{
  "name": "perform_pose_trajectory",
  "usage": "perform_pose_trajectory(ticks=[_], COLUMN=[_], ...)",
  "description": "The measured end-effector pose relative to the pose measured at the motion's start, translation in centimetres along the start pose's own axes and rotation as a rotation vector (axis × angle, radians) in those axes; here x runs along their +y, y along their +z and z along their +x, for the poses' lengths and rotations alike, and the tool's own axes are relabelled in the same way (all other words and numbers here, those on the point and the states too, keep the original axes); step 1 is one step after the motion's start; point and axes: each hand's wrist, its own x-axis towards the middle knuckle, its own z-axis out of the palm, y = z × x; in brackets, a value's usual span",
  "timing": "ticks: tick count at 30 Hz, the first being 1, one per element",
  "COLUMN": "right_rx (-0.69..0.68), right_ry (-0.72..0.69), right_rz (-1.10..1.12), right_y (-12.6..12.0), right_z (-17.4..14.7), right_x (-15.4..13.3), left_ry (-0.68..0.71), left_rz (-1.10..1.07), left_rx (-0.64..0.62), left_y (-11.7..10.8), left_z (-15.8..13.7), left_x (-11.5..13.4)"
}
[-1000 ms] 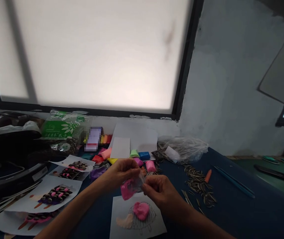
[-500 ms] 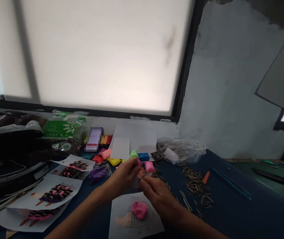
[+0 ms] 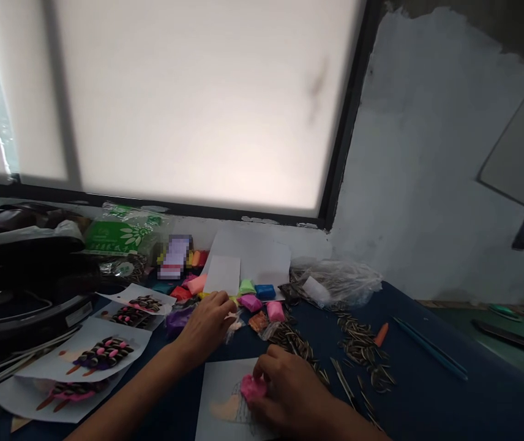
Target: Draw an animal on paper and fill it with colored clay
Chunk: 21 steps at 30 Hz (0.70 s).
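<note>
My right hand (image 3: 289, 389) is on a lump of pink modelling clay (image 3: 253, 388), with thumb and fingers closed around its right side. The clay sits on a white sheet (image 3: 211, 383) bearing a pencil drawing with a flat peach-coloured clay patch (image 3: 226, 408) at its left. Farther back, my left hand (image 3: 211, 321) has curled fingers at a small clear plastic wrapper (image 3: 233, 329), partly hidden by the hand. Between the hands and the wall lie an orange packet (image 3: 258, 321), a bright pink packet (image 3: 275, 311) and a magenta packet (image 3: 250, 302).
Finished clay-and-seed pictures (image 3: 101, 355) overlap at left, beside a purple packet (image 3: 180, 318). Striped sunflower seeds (image 3: 358, 340), an orange clay stick (image 3: 381, 334), tweezers (image 3: 343, 381) and a blue pen-like tool (image 3: 430, 348) lie at right. A crumpled plastic bag (image 3: 342, 282) rests against the wall.
My hands have parted from the orange packet, which now lies on the table. The left moved left to the wrapper; the right came down onto the pink clay.
</note>
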Motion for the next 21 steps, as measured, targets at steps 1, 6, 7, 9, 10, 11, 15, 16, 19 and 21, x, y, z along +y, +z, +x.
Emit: perform_pose_trajectory(ticks=[1, 6, 7, 9, 10, 11, 15, 16, 19, 21], right_rx=[-0.003, 0.007, 0.009, 0.008, 0.008, 0.008, 0.023, 0.033, 0.079, 0.107], right_ry=[-0.007, -0.037, -0.046, -0.059, -0.063, -0.066, -0.068, -0.066, -0.049, -0.023], right_rz=[-0.012, 0.006, 0.012, 0.024, 0.030, 0.035, 0.077, 0.097, 0.185, 0.275], right_y=[0.2, 0.8, 0.8, 0.9, 0.9, 0.9, 0.8, 0.6, 0.0, -0.6], right_z=[0.1, 0.2, 0.2, 0.1, 0.0, 0.0, 0.1, 0.2, 0.4, 0.5], right_x=[0.2, 0.8, 0.8, 0.8, 0.8, 0.8, 0.8, 0.7, 0.4, 0.3], left_ry=[0.004, 0.055, 0.066, 0.073, 0.070, 0.064, 0.038, 0.033, 0.021, 0.019], left_rz=[-0.005, -0.066, -0.077, -0.095, -0.103, -0.112, -0.159, -0.174, -0.235, -0.304], left_rx=[-0.021, -0.234, -0.284, -0.374, -0.411, -0.442, -0.489, -0.490, -0.480, -0.452], left_y=[0.0, 0.1, 0.1, 0.1, 0.0, 0.0, 0.1, 0.2, 0.3, -0.2], left_z=[-0.1, -1.0, -1.2, -1.5, -1.6, -1.6, -1.7, -1.6, -1.4, -1.1], left_x=[0.4, 2.3, 2.5, 2.7, 2.6, 2.5, 1.9, 1.8, 1.7, 2.0])
